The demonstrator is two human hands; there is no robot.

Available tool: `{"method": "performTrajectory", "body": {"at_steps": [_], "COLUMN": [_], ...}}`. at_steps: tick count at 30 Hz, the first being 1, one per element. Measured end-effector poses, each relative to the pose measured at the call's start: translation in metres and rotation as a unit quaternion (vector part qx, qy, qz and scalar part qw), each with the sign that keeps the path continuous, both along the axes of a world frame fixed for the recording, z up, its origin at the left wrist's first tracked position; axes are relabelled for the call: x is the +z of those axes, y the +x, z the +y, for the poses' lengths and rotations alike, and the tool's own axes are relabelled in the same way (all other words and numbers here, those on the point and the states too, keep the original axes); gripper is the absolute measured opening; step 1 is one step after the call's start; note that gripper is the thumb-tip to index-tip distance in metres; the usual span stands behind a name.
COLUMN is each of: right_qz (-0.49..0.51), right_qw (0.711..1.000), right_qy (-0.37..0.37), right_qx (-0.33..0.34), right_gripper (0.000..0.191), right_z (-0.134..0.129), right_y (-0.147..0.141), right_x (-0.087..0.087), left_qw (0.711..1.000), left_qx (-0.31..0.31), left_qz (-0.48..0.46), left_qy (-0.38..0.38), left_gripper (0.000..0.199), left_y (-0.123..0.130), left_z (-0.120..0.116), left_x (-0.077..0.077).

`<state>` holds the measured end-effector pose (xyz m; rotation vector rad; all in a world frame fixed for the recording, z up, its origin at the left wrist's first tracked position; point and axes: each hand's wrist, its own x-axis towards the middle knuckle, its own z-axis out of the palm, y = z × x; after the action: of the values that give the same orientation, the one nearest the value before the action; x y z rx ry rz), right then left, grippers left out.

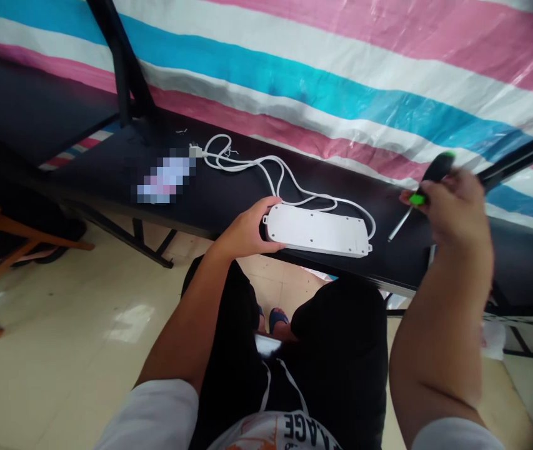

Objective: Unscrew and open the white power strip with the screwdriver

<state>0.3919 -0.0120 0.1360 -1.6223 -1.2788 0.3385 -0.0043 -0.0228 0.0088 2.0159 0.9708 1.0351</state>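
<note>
Behind a dark table (229, 194), a striped pink, blue and white tarp (341, 75) fills the head view; the left hand (247, 231) clasps the left end of one white power strip (317, 230), lying back-up at the near edge. The right hand (458, 206), clenched on one black-and-green screwdriver (428, 181), hovers right of it. I judge the strip could slide off that edge, or its single looped cord (266, 172) snag.

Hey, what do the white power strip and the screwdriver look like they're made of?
The power strip, held by the left hand, looks like smooth white moulded plastic with a matte sheen and small recessed screw holes. The screwdriver in the right hand seems to have a black-and-green plastic or rubbery handle and a shiny metal shaft.
</note>
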Motion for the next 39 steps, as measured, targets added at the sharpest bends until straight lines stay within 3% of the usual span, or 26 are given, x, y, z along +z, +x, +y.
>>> {"method": "performTrajectory", "body": {"at_steps": [1, 2, 3, 5, 7, 12, 18, 25, 28, 34, 39], "right_qz": [0.086, 0.14, 0.185, 0.286, 0.345, 0.382, 0.362, 0.349, 0.347, 0.28, 0.325], "right_qw": [0.992, 0.975, 0.952, 0.902, 0.867, 0.852, 0.84, 0.842, 0.83, 0.843, 0.815], "right_qy": [0.069, 0.089, 0.082, 0.071, 0.075, 0.078, 0.119, 0.101, 0.111, 0.077, 0.084], "right_qx": [0.067, 0.149, 0.228, 0.316, 0.352, 0.348, 0.386, 0.398, 0.424, 0.454, 0.471], "right_gripper": [0.046, 0.051, 0.053, 0.057, 0.056, 0.052, 0.065, 0.057, 0.053, 0.05, 0.062], "right_z": [-0.006, -0.011, -0.015, -0.019, -0.021, -0.022, -0.018, -0.014, -0.019, -0.031, -0.031], "right_y": [-0.018, -0.038, -0.06, -0.106, -0.147, -0.206, -0.221, -0.228, -0.231, -0.231, -0.235], "right_x": [0.007, 0.014, 0.019, 0.025, 0.024, 0.007, -0.018, -0.036, -0.038, -0.031, -0.026], "left_qw": [1.0, 1.0, 1.0, 1.0, 1.0, 1.0, 1.0, 1.0, 1.0, 0.999, 0.999], "left_qx": [-0.002, -0.004, -0.005, -0.007, -0.006, 0.0, 0.007, 0.011, 0.012, 0.019, 0.02], "left_qz": [-0.003, -0.006, -0.008, -0.009, -0.007, -0.004, -0.014, 0.002, 0.001, 0.025, 0.001], "left_qy": [0.001, 0.003, 0.005, 0.006, 0.003, 0.001, 0.002, -0.001, 0.006, 0.018, 0.039], "left_gripper": [0.097, 0.097, 0.097, 0.097, 0.097, 0.099, 0.101, 0.096, 0.091, 0.09, 0.09], "left_y": [0.0, 0.0, -0.001, -0.001, -0.001, 0.0, 0.001, 0.001, 0.0, -0.001, 0.0], "left_z": [0.0, 0.0, 0.001, 0.001, 0.001, 0.0, 0.0, -0.001, -0.001, 0.002, 0.003], "left_x": [-0.001, -0.001, -0.002, -0.002, -0.002, -0.002, -0.003, 0.002, 0.003, -0.002, -0.007]}}
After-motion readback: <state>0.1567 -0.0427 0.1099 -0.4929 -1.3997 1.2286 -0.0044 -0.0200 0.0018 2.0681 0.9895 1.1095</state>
